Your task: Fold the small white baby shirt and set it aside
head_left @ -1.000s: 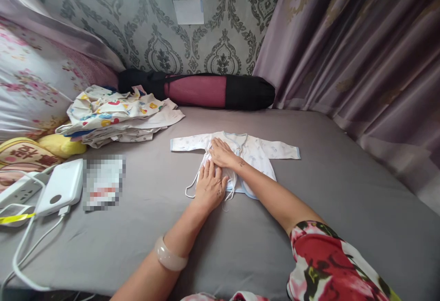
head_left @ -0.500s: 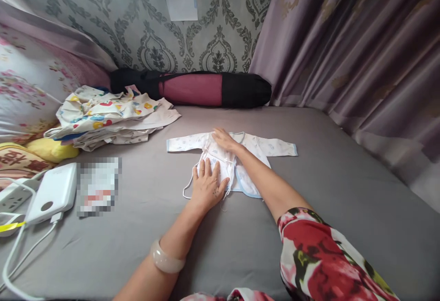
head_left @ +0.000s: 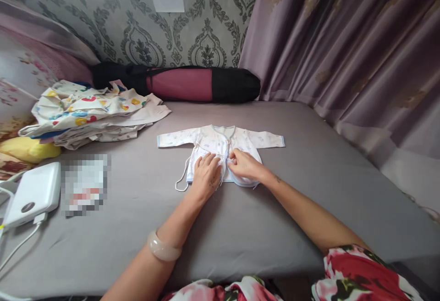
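Note:
A small white baby shirt (head_left: 210, 141) with pale blue trim and a faint print lies spread on the grey sheet, both sleeves stretched out sideways. My left hand (head_left: 207, 173) rests on its lower left front, palm down, fingers laid over the fabric. Close by on the right, my right hand (head_left: 244, 165) has its fingers pinched at the shirt's front edge beside the middle opening; the fingertips are partly hidden. White tie strings hang by my left hand, and a loop of string (head_left: 181, 185) lies off the shirt's lower left side.
A pile of printed clothes (head_left: 92, 113) lies at the back left. A long black and maroon bag (head_left: 182, 84) runs along the wall. At the left are a white power bank (head_left: 36, 193) with cables, a blurred packet (head_left: 87, 184) and a yellow cushion (head_left: 29, 149). Curtains (head_left: 309, 39) hang at right.
My right hand has come down from the shirt's upper left front to the lower middle and closed its fingers there. My left hand stays on the shirt, its fingers closer together. The view has shifted slightly.

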Tool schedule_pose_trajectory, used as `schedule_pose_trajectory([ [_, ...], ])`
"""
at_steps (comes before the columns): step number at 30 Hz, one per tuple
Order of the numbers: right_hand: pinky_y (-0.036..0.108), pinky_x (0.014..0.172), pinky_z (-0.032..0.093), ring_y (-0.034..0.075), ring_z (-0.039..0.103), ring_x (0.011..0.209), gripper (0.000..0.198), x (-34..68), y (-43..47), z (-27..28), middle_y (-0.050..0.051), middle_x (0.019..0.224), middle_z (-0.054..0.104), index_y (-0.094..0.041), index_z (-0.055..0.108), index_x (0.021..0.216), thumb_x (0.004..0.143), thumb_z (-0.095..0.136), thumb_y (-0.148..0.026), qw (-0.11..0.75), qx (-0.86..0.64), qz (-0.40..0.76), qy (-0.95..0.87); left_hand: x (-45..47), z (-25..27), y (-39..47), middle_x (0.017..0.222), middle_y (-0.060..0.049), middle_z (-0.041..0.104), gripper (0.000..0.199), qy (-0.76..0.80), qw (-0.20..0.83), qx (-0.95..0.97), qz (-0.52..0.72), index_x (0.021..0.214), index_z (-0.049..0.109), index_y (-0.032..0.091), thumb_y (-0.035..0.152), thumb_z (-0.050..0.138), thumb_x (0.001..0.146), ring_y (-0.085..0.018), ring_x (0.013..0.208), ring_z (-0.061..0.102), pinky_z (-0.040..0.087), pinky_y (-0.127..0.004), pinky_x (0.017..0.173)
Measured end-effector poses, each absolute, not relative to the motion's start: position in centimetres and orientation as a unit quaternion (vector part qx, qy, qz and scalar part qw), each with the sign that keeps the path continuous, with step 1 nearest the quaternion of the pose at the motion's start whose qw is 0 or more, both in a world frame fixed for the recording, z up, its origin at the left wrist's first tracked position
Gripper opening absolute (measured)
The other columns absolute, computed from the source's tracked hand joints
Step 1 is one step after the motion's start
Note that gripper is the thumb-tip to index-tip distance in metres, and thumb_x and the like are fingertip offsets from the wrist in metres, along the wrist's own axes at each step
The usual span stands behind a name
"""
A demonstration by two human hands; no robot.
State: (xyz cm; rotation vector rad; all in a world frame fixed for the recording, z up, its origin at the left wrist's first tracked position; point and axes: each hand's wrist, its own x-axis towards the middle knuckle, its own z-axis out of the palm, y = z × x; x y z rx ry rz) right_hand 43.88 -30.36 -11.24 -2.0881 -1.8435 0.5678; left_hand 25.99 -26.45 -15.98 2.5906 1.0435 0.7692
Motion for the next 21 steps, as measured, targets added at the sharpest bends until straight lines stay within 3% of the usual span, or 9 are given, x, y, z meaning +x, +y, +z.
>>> schedule_pose_trajectory([
  [4, 0.031, 0.071, 0.043, 0.026, 0.065, 0.091, 0.028, 41.2, -31.7, -10.9, 0.014, 0.110, 0.065, -0.017, 0.052, 0.108, 0.085, 0.052, -0.033, 0.091, -0.746, 0.148, -0.643, 26.2, -17.1, -26.0, 0.128, -0.012, 0.062, 0.027, 0.326, 0.133, 0.881, 0.317, 0.118, 0.056, 0.019, 0.019, 0.042, 0.094, -0.028, 0.129, 0.051, 0.040, -0.050, 0.108],
  [11, 0.032, 0.076, 0.045, 0.028, 0.067, 0.096, 0.028, 41.5, -31.1, -10.8, 0.019, 0.106, 0.068, -0.011, 0.056, 0.111, 0.086, 0.044, -0.016, 0.029, -0.780, 0.113, -0.615, 26.2, -17.6, -25.3, 0.129, -0.016, 0.061, 0.033, 0.250, 0.148, 0.902, 0.320, 0.127, 0.051, 0.015, 0.020, 0.039, 0.096, -0.025, 0.127, 0.053, 0.040, -0.045, 0.111],
  [16, 0.026, 0.070, 0.043, 0.023, 0.067, 0.088, 0.020, 44.4, -30.4, -10.4, 0.011, 0.091, 0.073, -0.017, 0.065, 0.095, 0.083, 0.050, -0.023, 0.125, -0.808, 0.166, -0.552, 26.6, -17.0, -25.9, 0.140, -0.018, 0.052, 0.041, 0.307, 0.148, 0.917, 0.207, 0.136, 0.047, 0.016, 0.022, 0.039, 0.096, -0.031, 0.135, 0.044, 0.036, -0.055, 0.110],
  [21, 0.021, 0.050, 0.037, 0.013, 0.055, 0.048, 0.014, 45.3, -29.8, -9.4, -0.004, 0.051, 0.056, -0.018, 0.065, 0.078, 0.075, 0.053, -0.024, 0.252, -0.789, 0.268, -0.492, 27.5, -15.4, -26.8, 0.146, -0.019, 0.043, 0.045, 0.366, 0.101, 0.919, 0.109, 0.140, 0.047, 0.019, 0.030, 0.041, 0.097, -0.038, 0.137, 0.037, 0.033, -0.056, 0.108],
])
